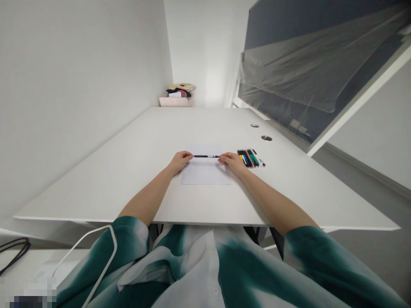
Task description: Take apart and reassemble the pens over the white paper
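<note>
A slim black pen (206, 156) lies level across the top of a white paper sheet (205, 174). My left hand (180, 162) pinches its left end, and my right hand (229, 163) pinches its right end. Both hands rest at the sheet's sides, close to the white desk (128, 179). Just beyond my right hand lies a row of several coloured pens (249, 158), side by side and apart from it.
Two round cable grommets (254, 125) (266, 138) are set in the desk's far right. A wall runs along the left side. A pink box (175, 102) holding folded items stands beyond the far end. A plastic-covered panel (314, 64) leans at the right.
</note>
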The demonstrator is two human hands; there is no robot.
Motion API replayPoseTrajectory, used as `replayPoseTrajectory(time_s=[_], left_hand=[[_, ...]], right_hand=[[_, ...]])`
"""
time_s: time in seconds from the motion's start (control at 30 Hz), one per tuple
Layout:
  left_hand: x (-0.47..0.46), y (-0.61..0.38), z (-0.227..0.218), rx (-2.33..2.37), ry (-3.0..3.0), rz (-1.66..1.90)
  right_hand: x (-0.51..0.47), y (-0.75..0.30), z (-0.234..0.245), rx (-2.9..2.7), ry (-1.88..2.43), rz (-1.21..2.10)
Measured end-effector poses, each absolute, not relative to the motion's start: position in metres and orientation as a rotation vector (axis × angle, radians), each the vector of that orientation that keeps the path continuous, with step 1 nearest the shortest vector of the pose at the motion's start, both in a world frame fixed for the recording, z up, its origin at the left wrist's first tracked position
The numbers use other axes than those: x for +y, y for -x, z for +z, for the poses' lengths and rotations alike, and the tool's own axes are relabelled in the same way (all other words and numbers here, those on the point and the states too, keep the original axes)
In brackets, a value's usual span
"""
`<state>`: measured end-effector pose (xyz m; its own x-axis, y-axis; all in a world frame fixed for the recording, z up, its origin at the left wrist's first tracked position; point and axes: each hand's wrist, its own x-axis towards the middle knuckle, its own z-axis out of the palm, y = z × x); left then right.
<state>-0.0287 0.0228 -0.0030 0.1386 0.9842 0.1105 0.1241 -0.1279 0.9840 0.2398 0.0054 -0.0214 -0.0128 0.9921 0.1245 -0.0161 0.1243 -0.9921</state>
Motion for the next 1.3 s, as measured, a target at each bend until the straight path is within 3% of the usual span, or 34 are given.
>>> replayPoseTrajectory(time_s=[1.3], left_hand=[[0.0272, 0.0275, -0.0089, 1.135, -1.521, 1.089]], right_hand=[[0.0057, -0.2396, -0.0248, -1.316, 1.073, 1.098]])
